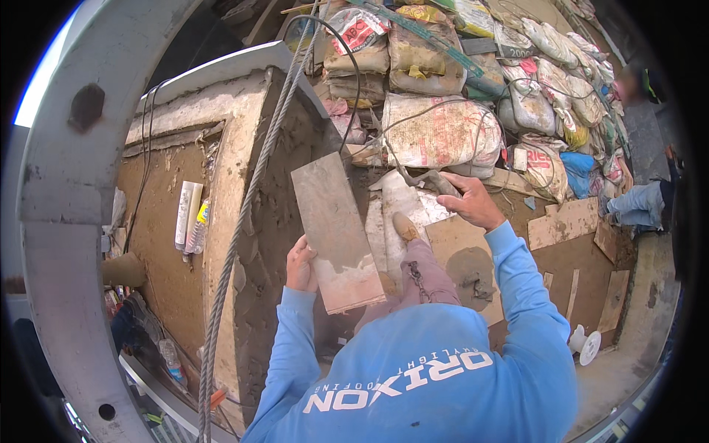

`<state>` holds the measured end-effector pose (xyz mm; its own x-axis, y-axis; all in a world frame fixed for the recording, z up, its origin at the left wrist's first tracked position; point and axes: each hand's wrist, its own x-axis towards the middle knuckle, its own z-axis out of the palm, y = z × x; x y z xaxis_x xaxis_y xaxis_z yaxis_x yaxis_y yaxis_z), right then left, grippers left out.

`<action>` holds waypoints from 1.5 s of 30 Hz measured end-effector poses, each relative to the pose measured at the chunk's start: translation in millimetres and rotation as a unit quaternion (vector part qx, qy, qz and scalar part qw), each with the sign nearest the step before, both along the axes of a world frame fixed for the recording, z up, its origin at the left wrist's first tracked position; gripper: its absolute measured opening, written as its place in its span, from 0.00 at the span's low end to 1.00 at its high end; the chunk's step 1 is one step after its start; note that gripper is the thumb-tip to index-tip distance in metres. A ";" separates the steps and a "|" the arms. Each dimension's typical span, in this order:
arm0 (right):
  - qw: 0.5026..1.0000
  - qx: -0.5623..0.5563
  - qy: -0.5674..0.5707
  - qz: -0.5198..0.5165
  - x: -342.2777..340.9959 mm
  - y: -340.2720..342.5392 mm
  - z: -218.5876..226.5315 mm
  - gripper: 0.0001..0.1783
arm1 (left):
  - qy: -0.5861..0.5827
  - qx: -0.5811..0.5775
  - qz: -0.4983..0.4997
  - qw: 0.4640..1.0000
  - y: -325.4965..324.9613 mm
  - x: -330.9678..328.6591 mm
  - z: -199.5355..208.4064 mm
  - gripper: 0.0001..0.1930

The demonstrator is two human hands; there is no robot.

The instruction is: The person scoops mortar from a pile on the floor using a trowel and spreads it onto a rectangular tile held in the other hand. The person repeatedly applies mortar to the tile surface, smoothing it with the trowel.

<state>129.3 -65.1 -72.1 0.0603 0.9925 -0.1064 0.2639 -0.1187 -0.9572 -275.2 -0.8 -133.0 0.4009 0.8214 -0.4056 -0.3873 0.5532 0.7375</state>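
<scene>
My left hand (300, 264) grips the lower left edge of a long flat rectangular board (336, 229), grey and smeared with mortar, held tilted in front of me. My right hand (473, 201) is closed on the dark handle of a trowel (405, 201), whose pale blade points left, just right of the board. Both arms wear light blue sleeves. My raised knee in pinkish trousers (422, 275) sits below the trowel. A rough brown plastered wall face (266, 221) stands directly left of the board.
A steel cable (244, 221) runs diagonally past the wall. Filled sacks (439, 133) are piled beyond. A plastic bottle (198, 226) and a white tube lie on the wall ledge. Another person (641, 203) sits at the right. A grey metal beam (66, 221) frames the left.
</scene>
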 end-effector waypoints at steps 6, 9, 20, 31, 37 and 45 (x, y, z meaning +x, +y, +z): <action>0.972 0.068 -0.204 0.091 3.0 -63.0 30.3 0.28 | -0.115 -0.090 -0.167 0.975 -21.9 66.6 20.4 0.30; 0.970 0.052 -0.230 0.061 15.2 -111.3 28.5 0.27 | -0.133 -0.104 -0.176 0.970 -41.7 85.3 17.8 0.30; 0.947 -0.146 -0.127 -0.256 67.6 -242.5 -120.0 0.29 | -0.078 -0.061 -0.121 0.988 -68.6 80.7 -13.3 0.32; 0.848 -0.304 -0.258 -0.349 54.0 -392.2 -257.1 0.22 | -0.036 -0.088 -0.121 0.988 -146.3 132.6 -41.5 0.38; 0.757 -0.515 -0.171 -0.363 82.7 -512.0 -344.0 0.25 | 0.009 -0.089 -0.155 0.984 -147.5 201.9 -141.3 0.38; 0.676 -0.638 -0.181 -0.321 84.8 -576.7 -566.3 0.21 | 0.009 -0.057 -0.206 0.977 -145.9 296.5 -285.0 0.34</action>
